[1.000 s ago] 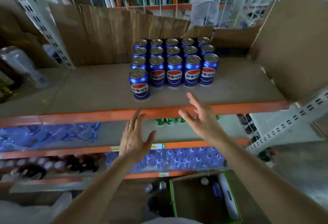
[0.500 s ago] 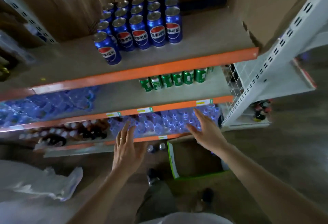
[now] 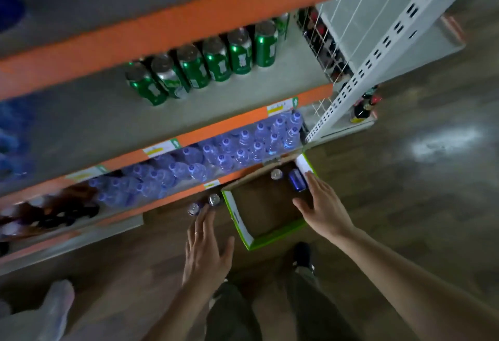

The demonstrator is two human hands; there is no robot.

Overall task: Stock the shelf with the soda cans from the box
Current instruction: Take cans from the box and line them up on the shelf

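Both hands spread, empty. Right hand (image 3: 322, 207) over box (image 3: 244, 230): wrap blue can (image 3: 297, 180) at 12 o'clock. Left hand (image 3: 206, 246): take floor cans (image 3: 204, 204).

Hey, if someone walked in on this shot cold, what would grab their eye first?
Probably the row of green cans on the shelf under the orange rail, upper middle. Next, both hands, open, reaching down: the right hand over the green-edged cardboard box holding a blue can, the left hand near two cans on the floor.
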